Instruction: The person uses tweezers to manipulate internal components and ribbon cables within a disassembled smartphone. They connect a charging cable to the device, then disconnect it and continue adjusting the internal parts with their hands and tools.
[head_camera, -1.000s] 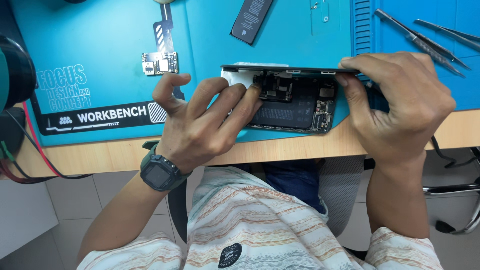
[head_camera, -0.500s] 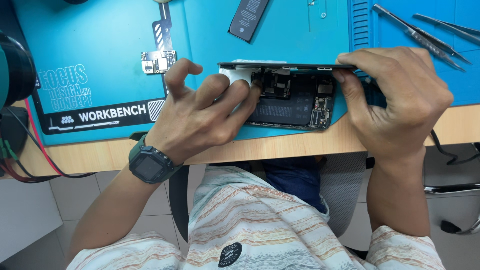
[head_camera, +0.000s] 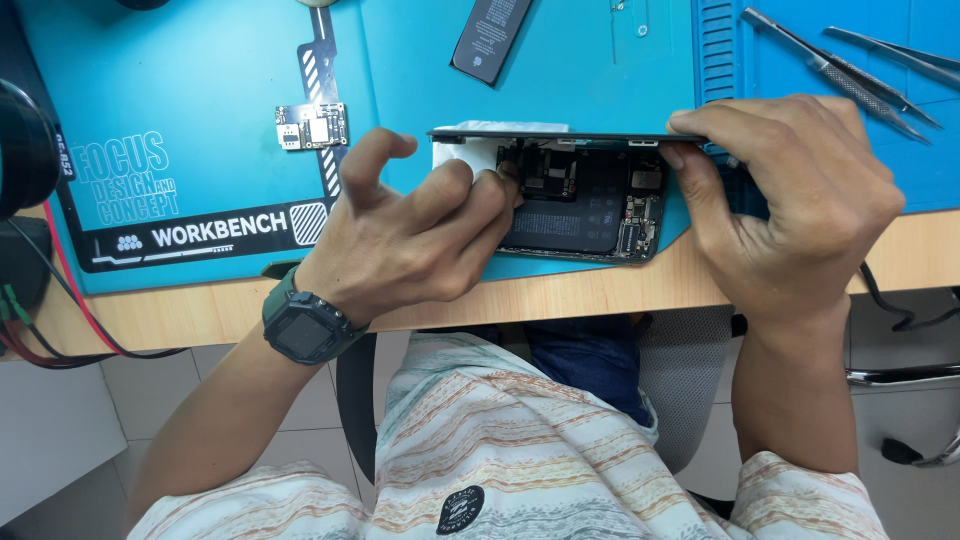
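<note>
Two hands work on one opened phone at the near edge of the blue mat. The left hand is half curled, its fingertips pressing into the upper left of the phone's insides beside a white sheet; whether they pinch a small part I cannot tell. The right hand is closed around the phone's right end, fingers hooked over the lifted screen, which stands on edge along the far side.

Judged from this, the phone is already open and a battery lies out on the mat, well apart; inside, boards and connectors are still in place, so the inner work looks unfinished.

The phone's body is a flat dark rectangle, with a matt black block inside and small shiny metal shields. The mat is smooth, rubbery, with ribbed slots at right. A small green circuit board lies near the left hand. Thin steel tweezers rest far right. The desk edge is pale wood. A chunky dark green watch sits on the left wrist.
</note>
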